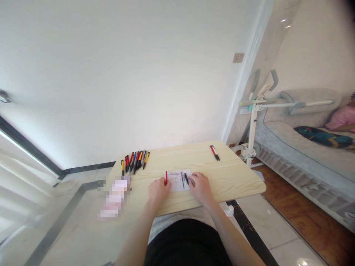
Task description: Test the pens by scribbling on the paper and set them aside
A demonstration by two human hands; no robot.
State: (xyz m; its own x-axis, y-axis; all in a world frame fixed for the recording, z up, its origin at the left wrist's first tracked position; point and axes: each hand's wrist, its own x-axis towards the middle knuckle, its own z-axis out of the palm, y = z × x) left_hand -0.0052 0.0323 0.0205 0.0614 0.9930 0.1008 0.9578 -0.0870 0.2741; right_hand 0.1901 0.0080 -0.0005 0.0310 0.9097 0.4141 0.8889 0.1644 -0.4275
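A small marked sheet of paper lies near the table's front edge, between my two hands. My left hand is closed on a red pen part standing up at the paper's left side. At the right side, the fingers of my right hand are closed around a pen piece with a black end; its rear is hidden by the fingers. A thin dark stick like a pen refill lies on the paper between the hands.
Several red, yellow, blue and black pens lie grouped at the table's back left. Two pens rest at the back right. A blurred-out pinkish item sits at the left edge. Exercise equipment stands beyond the right side.
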